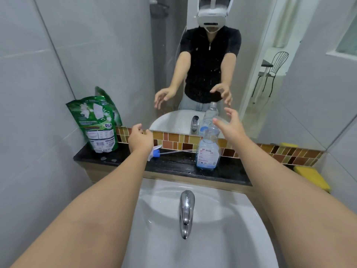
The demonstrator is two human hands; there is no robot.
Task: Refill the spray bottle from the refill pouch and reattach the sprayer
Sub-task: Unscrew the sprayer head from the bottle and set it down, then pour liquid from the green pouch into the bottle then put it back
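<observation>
1. Reaching over the sink (241,238), both hands are open and hold nothing: the left hand (140,139) is above the sprayer (154,152), the right hand (230,125) beside the bottle's neck.
2. The bottle (208,149) stands uncapped on the tabletop (173,165), with little liquid in it.
3. The pouch (96,122) stands at far left, untouched.
4. Pouring and recapping both appear left to do.

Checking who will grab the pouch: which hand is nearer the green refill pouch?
Left. The left hand hovers just right of the refill pouch, above the sprayer; the right hand is far across, by the spray bottle.
</observation>
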